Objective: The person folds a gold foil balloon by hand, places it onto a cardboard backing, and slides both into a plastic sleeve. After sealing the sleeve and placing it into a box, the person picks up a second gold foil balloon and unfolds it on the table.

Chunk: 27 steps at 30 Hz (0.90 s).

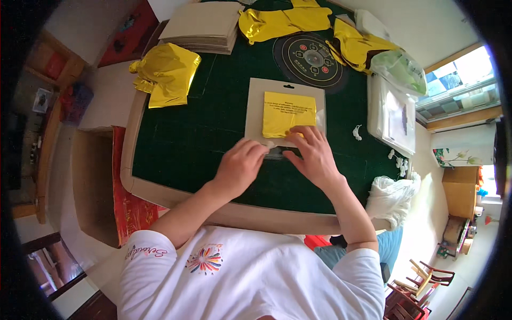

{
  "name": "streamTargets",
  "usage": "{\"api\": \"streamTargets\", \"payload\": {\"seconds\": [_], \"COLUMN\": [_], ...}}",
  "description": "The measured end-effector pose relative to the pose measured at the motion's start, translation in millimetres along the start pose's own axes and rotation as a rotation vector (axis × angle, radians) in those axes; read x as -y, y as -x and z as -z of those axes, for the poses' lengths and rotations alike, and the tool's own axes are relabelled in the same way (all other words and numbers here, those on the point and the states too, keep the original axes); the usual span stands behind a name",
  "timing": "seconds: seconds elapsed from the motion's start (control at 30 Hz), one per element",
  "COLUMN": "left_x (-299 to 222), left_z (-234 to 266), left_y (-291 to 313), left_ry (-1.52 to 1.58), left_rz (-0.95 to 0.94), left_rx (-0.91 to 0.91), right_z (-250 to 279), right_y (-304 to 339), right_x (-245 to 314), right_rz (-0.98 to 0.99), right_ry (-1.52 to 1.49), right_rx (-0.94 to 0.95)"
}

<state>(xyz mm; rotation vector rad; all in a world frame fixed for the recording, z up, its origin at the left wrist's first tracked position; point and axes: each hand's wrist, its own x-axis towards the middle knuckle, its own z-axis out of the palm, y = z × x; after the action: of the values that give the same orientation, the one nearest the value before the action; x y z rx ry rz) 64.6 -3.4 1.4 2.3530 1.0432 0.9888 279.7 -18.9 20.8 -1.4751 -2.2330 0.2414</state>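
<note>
A folded yellow foil packet [289, 113] with dark print lies on a beige cardboard card [255, 101] with a hang slot at its top. Clear plastic glints along the card's right side and below its lower edge. My left hand [240, 166] is closed in a pinch at the card's lower left edge; a small pale bit shows at the fingertips, too small to name. My right hand [316, 156] has its thumb apart from the fingers, and its fingertips touch the packet's lower edge.
Yellow foil balloons [173, 74] lie flat around the dark green tabletop [186, 144]. A cardboard stack [200, 24] stands far left, a round black mat [311, 60] at the back. Clear plastic sleeves [392, 117] and a white bundle [392, 197] lie along the right edge.
</note>
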Motion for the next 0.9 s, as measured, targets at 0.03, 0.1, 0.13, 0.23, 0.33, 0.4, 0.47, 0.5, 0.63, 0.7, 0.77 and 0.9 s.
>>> {"api": "streamTargets", "payload": {"seconds": [0.03, 0.1, 0.13, 0.23, 0.33, 0.4, 0.47, 0.5, 0.63, 0.7, 0.77, 0.9], "left_x": [1.9, 5.8, 7.3, 10.3, 15.6, 16.6, 18.5, 19.7, 21.5, 19.8, 18.2, 21.4], "left_z": [4.7, 11.3, 13.8, 18.1, 20.7, 22.2, 23.1, 23.1, 24.2, 22.5, 18.7, 11.5], "left_y": [3.2, 9.0, 11.6, 17.7, 23.4, 23.9, 24.9, 25.0, 25.5, 21.9, 16.5, 5.6], "left_ry": [0.001, -0.014, -0.026, -0.046, -0.04, -0.038, -0.039, -0.038, -0.066, -0.077, -0.089, -0.299], "left_rz": [0.03, 0.031, 0.032, 0.021, 0.022, 0.029, 0.037, 0.043, 0.063, 0.031, -0.001, -0.091], "left_rx": [-0.016, -0.018, -0.019, -0.029, -0.012, -0.006, 0.0, -0.009, -0.019, -0.007, 0.004, 0.092], "right_z": [-0.4, -3.0, -6.1, -12.3, -22.6, -27.3, -31.2, -32.4, -34.9, -34.7, -34.4, -32.6], "right_y": [-4.3, -9.7, -11.9, -17.8, -20.6, -21.5, -23.3, -24.5, -27.3, -27.2, -27.1, -23.4], "right_x": [3.5, 7.5, 9.1, 13.5, 12.1, 11.2, 12.6, 13.2, 16.4, 16.2, 13.7, 9.8], "right_rz": [0.015, 0.031, 0.048, 0.08, 0.112, 0.13, 0.125, 0.126, 0.137, 0.134, 0.124, 0.116], "right_ry": [0.007, 0.014, 0.011, 0.009, 0.01, 0.012, 0.027, 0.027, 0.049, 0.041, 0.004, -0.009], "right_rx": [0.039, 0.078, 0.082, 0.053, 0.005, -0.009, -0.026, -0.025, -0.06, -0.072, -0.098, -0.112]}}
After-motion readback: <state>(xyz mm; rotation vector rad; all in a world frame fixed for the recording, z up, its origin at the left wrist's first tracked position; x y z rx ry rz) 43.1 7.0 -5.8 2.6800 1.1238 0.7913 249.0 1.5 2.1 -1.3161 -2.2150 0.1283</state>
